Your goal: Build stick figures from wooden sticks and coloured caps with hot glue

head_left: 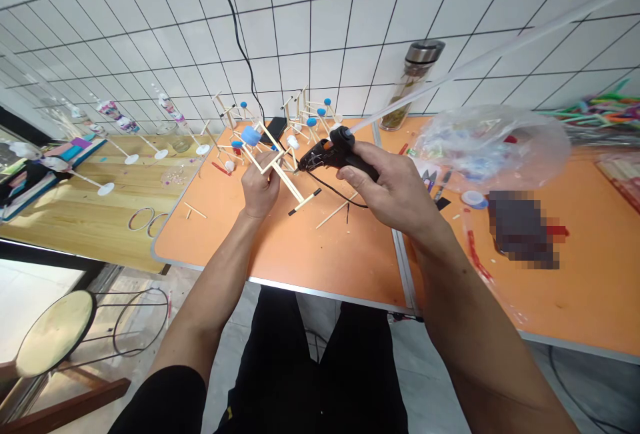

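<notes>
My left hand point(259, 189) grips a small frame of glued wooden sticks point(280, 174), which carries a blue foam piece point(251, 135) at its far end. My right hand point(385, 189) is wrapped around the handle of a black hot glue gun point(336, 153). The gun's nozzle points left, and its tip almost reaches the stick frame near my left fingers. A long translucent glue stick point(480, 54) runs from the back of the gun toward the upper right. A black cord point(340, 193) trails from the gun across the orange table point(320, 267).
Several finished stick models with blue and white foam pieces point(313, 117) stand at the back of the orange table. A glass bottle point(413, 84) and a plastic bag point(493, 147) lie to the right. A wooden table point(90, 221) with white-based stands is on the left.
</notes>
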Demonstrator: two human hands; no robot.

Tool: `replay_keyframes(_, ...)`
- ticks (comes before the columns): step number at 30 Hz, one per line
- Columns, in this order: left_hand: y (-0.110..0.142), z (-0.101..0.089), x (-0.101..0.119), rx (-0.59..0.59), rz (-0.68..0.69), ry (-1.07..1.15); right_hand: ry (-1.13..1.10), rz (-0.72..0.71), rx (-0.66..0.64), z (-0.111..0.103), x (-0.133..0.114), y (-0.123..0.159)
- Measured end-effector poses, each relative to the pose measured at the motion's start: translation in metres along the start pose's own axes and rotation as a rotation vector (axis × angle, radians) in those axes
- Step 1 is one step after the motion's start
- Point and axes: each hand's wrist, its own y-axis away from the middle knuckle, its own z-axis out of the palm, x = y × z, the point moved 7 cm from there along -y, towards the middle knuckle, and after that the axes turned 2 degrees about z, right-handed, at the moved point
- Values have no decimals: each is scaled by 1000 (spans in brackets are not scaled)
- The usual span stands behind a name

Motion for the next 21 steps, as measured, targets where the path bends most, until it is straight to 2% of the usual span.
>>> replay_keyframes(21, 2, 3, -5, -39, -21, -62, 33, -19, -23, 2, -3, 0)
